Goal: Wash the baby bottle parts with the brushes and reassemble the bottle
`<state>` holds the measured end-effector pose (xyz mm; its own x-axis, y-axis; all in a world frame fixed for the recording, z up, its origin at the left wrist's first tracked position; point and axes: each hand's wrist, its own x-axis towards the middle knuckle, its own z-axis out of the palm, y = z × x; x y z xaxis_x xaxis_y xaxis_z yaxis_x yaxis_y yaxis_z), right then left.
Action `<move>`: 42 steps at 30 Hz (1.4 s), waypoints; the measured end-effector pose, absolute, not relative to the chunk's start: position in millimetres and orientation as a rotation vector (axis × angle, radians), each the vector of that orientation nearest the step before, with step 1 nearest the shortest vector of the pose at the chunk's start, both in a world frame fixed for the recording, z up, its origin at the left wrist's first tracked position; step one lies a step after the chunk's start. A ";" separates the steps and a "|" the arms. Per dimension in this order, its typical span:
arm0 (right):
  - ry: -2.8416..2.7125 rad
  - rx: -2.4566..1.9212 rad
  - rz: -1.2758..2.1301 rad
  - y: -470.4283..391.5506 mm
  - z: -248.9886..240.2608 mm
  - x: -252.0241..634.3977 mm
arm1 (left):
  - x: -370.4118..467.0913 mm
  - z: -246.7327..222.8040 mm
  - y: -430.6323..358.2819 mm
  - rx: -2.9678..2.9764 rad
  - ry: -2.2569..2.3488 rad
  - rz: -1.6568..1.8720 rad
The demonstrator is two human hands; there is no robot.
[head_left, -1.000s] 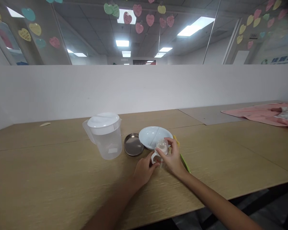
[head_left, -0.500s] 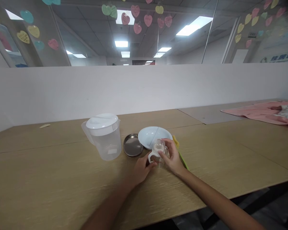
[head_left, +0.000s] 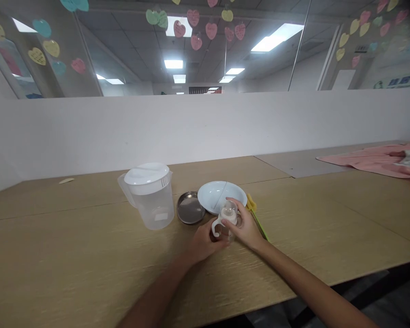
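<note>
A clear baby bottle (head_left: 228, 217) with white side handles and a see-through dome cap stands slightly tilted between my hands, in front of the white bowl (head_left: 210, 191). My left hand (head_left: 205, 241) is wrapped round its lower body, below the handle. Higher up, the fingers and thumb of my right hand (head_left: 245, 228) grip the bottle at its collar and cap. A thin clear stick lies across the bowl. Just right of the bowl is a brush (head_left: 258, 221) with a yellow head and green handle, partly hidden by my right hand.
A round metal dish (head_left: 190, 208) sits left of the bowl, touching or close to it. Further left stands a clear plastic pitcher (head_left: 153, 200) with a white lid. A pink cloth (head_left: 365, 159) lies at the far right. A white wall (head_left: 191, 127) runs along the table's back.
My left hand has shifted right and closed further round the bottle's lower body. My right hand's thumb has moved slightly on the collar. The view has shifted a little.
</note>
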<state>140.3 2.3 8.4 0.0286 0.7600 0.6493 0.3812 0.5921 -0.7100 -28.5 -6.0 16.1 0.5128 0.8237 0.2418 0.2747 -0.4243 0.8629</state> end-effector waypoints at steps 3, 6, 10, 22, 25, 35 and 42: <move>-1.556 -1.030 0.365 1.1 8.8 140.3 | -27.0 17.1 -6.8 2.013 0.910 0.845; -1.498 -1.037 0.378 2.3 7.0 142.2 | -25.7 16.2 -5.9 2.077 0.943 0.822; -1.423 -0.983 0.524 6.1 3.5 144.7 | -24.8 14.7 -5.7 2.117 0.956 0.805; -1.553 -0.934 0.132 2.2 1.7 145.6 | -25.9 17.2 -8.2 2.111 0.915 0.816; -1.694 -0.833 -0.056 8.9 -2.0 156.8 | -25.2 18.2 -9.3 2.092 0.877 0.834; -1.332 -0.771 -0.147 21.8 -4.1 168.4 | -25.8 13.7 -6.4 2.059 0.907 0.820; -1.425 -1.047 0.218 41.5 -5.6 177.9 | -26.7 9.0 -3.0 2.061 0.874 0.825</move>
